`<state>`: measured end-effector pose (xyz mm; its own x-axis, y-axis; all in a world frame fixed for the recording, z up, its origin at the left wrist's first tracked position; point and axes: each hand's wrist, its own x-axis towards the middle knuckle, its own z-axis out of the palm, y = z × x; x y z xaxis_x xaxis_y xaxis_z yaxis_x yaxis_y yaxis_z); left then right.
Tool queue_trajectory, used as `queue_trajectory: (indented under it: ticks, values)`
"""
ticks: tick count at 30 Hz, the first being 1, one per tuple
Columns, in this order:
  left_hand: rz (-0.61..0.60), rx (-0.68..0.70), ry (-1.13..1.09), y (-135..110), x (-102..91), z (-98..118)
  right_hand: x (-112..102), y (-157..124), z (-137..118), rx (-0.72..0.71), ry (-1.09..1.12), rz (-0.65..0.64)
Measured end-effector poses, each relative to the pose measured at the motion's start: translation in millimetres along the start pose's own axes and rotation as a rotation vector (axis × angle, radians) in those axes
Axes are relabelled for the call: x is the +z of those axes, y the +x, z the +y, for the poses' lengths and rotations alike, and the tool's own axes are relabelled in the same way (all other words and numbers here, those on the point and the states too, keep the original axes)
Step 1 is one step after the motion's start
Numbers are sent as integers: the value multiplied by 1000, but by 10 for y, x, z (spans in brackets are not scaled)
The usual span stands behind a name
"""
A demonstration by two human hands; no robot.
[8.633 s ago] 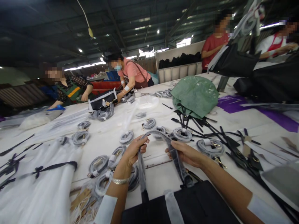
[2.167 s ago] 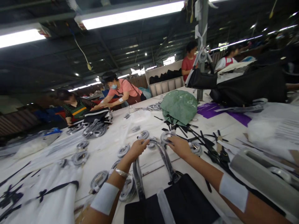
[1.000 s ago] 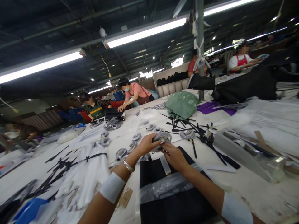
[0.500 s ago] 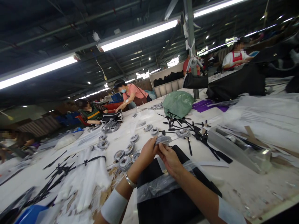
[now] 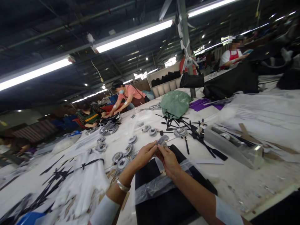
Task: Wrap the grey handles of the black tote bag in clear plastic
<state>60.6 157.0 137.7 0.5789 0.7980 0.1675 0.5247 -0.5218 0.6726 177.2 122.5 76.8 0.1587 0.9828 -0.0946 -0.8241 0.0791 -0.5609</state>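
Note:
Both my hands meet over a black bag that lies flat on the white table. My left hand and my right hand are closed together on a small coiled grey strap in clear wrap, held just above the bag's far edge. A strip of clear plastic film lies across the bag. A silver bangle sits on my left wrist, and white bands wrap both forearms.
Several wrapped strap coils lie left of my hands. Black straps and a green bag lie beyond. A grey tape dispenser sits to the right, white fabric to the left. Other people work at the far edge.
Earlier my hands held the bag's two handles up. Since then they have come together on a wrapped strap coil over the bag, and my view has drifted left and back.

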Motion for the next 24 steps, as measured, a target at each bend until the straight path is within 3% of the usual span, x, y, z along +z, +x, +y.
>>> queue_trajectory:
  ticks: [4, 9, 16, 21, 24]
  values:
    - [43, -59, 9, 19, -65, -107, -3, 17, 3, 22, -6, 14]
    - [56, -127, 3, 28, -116, -72, -4, 46, -7, 49, -44, -17]
    - [241, -122, -37, -18, 101, -129, -63, 92, -68, 9, -145, -100]
    - [193, -138, -40, -8, 176, -191, -152, 87, -33, -15, -295, -150]
    - [163, -170, -110, -6, 139, -150, -272, 69, -200, 10, -446, -235]
